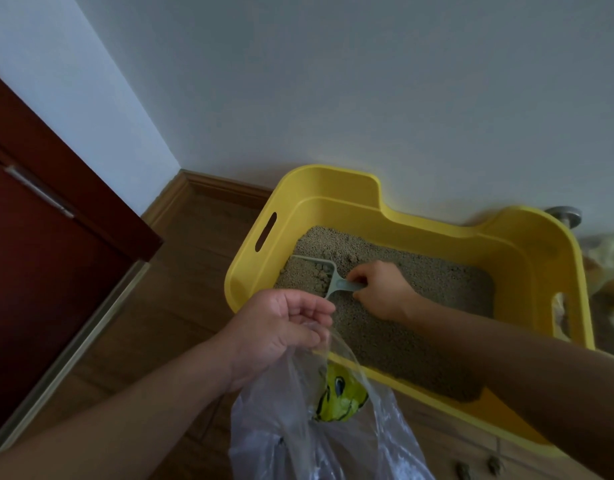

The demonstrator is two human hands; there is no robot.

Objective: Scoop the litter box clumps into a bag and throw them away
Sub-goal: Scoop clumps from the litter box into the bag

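Note:
A yellow litter box [336, 183] stands on the wooden floor against the wall, filled with grey-brown litter [419, 282]. My right hand [381, 289] grips the handle of a pale grey scoop [312, 271] whose pan lies in the litter at the box's left end, with small clumps [322, 277] in it. My left hand [281, 330] pinches the rim of a clear plastic bag [309, 438] that hangs in front of the box's near left corner. Something yellow-green with dark markings [340, 398] shows through the bag.
A dark red cabinet [38, 271] with a metal handle stands at the left. A wooden skirting board [222, 187] runs along the white wall. Two small clumps [478, 467] lie on the floor by the box's near side. A metal door stop [563, 214] and crumpled plastic [607, 258] are at the right.

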